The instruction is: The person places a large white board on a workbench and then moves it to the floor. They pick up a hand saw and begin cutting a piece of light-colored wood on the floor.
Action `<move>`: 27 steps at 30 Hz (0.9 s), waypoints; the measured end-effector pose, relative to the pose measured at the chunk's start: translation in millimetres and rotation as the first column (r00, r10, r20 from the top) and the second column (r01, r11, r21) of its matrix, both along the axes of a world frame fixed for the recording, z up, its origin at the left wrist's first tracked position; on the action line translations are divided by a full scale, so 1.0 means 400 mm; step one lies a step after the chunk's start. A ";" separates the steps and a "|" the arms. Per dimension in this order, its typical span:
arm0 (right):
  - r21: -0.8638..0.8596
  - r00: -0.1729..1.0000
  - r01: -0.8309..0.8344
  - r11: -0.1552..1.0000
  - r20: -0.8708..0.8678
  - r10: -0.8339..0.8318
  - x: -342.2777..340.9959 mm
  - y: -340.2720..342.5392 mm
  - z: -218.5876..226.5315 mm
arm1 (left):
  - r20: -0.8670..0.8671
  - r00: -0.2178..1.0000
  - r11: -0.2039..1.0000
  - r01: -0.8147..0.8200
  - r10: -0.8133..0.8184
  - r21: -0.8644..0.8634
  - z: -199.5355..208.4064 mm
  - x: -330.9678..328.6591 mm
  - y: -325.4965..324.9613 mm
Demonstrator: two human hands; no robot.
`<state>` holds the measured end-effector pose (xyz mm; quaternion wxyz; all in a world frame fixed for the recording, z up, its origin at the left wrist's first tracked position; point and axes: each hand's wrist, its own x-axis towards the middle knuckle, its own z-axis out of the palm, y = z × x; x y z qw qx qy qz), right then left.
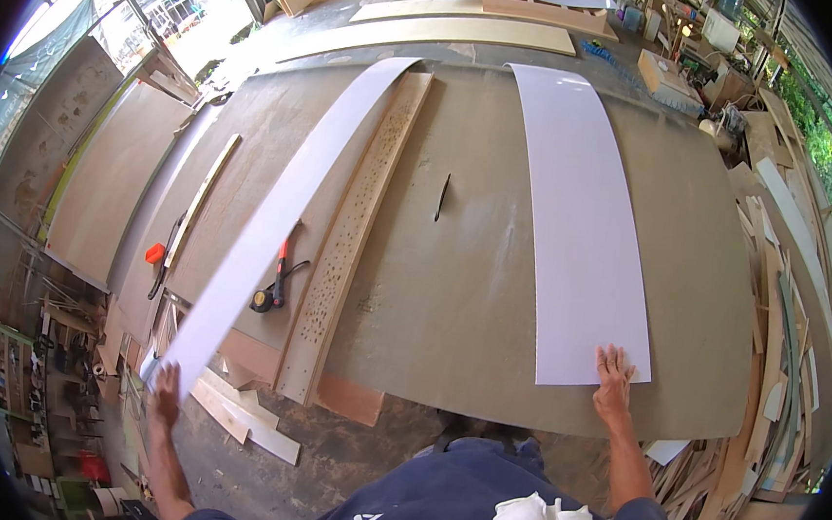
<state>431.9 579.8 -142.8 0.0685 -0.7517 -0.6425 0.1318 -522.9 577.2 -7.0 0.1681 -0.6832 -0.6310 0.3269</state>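
Wide white strip (584,234) under the right hand (613,385)

It runs from the desk's (441,311) far edge almost to its near edge; the hand rests on its near right corner, fingers slightly spread. Desk surface extends either side. Past the near edge, leftward, the left hand (166,397) grips the narrow white strip (289,201).

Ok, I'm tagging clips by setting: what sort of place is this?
Probably a woodworking shop: a wide white panel lies on a big worktable, wood offcuts are piled at the right, and a tape measure lies toward the left.
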 end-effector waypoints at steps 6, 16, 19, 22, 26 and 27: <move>0.134 0.997 -0.076 0.988 0.040 0.071 -0.134 -0.093 -0.018 | 0.642 0.685 0.761 -0.604 0.344 0.237 -0.247 0.060 -0.363; 0.285 0.866 -0.345 0.894 -0.271 0.421 -0.264 -0.196 0.015 | 0.900 0.140 0.214 -0.975 0.413 0.053 -0.833 0.539 -0.618; 0.473 0.975 0.020 0.881 -0.205 0.088 -0.101 -0.241 -0.083 | 0.935 0.016 0.279 -0.956 0.355 -0.090 -0.853 0.766 -0.575; 0.299 0.726 0.680 0.669 -0.399 -0.560 0.105 -0.303 -0.115 | 0.985 -0.166 0.194 -0.966 0.046 -0.172 -0.791 0.976 -0.490; 0.230 0.236 0.956 0.180 -0.241 -0.941 0.412 -0.410 -0.130 | 0.952 -0.280 0.217 -0.944 -0.121 -0.250 -0.645 1.207 -0.340; 0.196 0.039 0.981 -0.002 -0.206 -0.978 0.482 -0.428 -0.140 | 0.975 -0.188 0.271 -0.951 -0.116 -0.151 -0.629 1.255 -0.313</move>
